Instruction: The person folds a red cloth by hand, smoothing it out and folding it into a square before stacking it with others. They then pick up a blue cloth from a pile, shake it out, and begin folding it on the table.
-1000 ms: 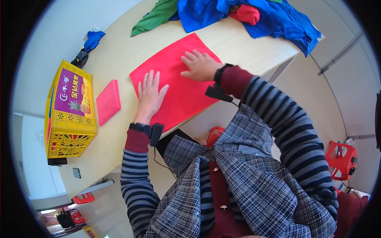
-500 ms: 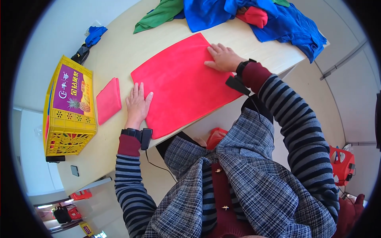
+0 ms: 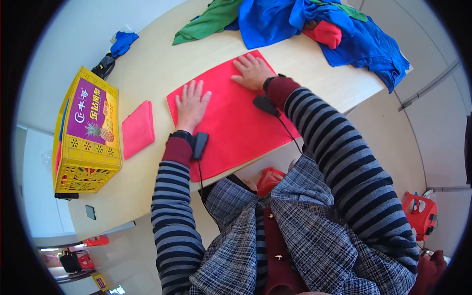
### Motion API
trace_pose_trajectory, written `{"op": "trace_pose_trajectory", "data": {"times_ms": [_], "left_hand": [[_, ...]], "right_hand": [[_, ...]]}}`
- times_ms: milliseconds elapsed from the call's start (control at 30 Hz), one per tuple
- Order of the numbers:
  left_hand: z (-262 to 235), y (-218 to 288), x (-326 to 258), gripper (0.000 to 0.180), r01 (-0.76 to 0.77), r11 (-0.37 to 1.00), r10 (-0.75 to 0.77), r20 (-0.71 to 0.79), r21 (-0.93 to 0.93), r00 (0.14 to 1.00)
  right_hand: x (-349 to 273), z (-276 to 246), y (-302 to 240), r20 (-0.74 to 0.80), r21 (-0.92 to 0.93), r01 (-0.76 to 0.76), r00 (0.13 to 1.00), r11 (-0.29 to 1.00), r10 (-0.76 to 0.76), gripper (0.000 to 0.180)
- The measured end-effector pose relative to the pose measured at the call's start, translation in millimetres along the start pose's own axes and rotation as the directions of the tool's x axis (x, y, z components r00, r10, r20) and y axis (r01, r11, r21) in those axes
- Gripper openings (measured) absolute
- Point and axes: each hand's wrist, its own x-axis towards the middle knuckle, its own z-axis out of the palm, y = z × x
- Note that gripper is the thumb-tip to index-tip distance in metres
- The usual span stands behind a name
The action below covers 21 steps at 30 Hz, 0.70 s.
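My left hand and right hand both lie flat, fingers spread and gripping nothing, on the red cloth spread across the pale desk in front of me. A small folded pink cloth lies just left of it, beside a yellow crate.

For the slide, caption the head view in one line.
Both hands, left and right, press flat on a red cloth.

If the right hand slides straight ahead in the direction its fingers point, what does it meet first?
The right hand lies flat on the red cloth, fingers pointing toward the far-left table edge. Past the cloth's edge comes bare table; the green cloth probably lies just right of that line.
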Motion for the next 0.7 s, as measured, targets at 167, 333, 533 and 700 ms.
{"op": "trace_pose_trajectory", "data": {"times_ms": [167, 333, 533, 700], "left_hand": [[5, -55, -3, 0.066, 0.121, 0.993, -0.12, -0.05, 0.016, 0.991], [-2, -82, -22, 0.068, 0.239, 0.971, -0.24, -0.077, -0.024, 0.968], [-26, -53, -77, 0.069, 0.146, 0.968, -0.122, -0.125, 0.203, 0.985], [-32, 14, -155, 0.067, -0.074, 0.997, 0.076, -0.07, 0.03, 0.995]], "right_hand": [[3, -5, 27, -0.048, -0.009, -0.106, 0.993, 0.994, 0.106, 0.076], [-14, -13, 53, -0.058, -0.025, -0.18, 0.982, 0.983, 0.178, 0.074], [-73, -18, 55, -0.158, -0.173, -0.2, 0.972, 0.964, 0.174, 0.072], [-166, 3, -46, -0.194, -0.079, 0.125, 0.971, 0.989, -0.138, 0.072]]}}
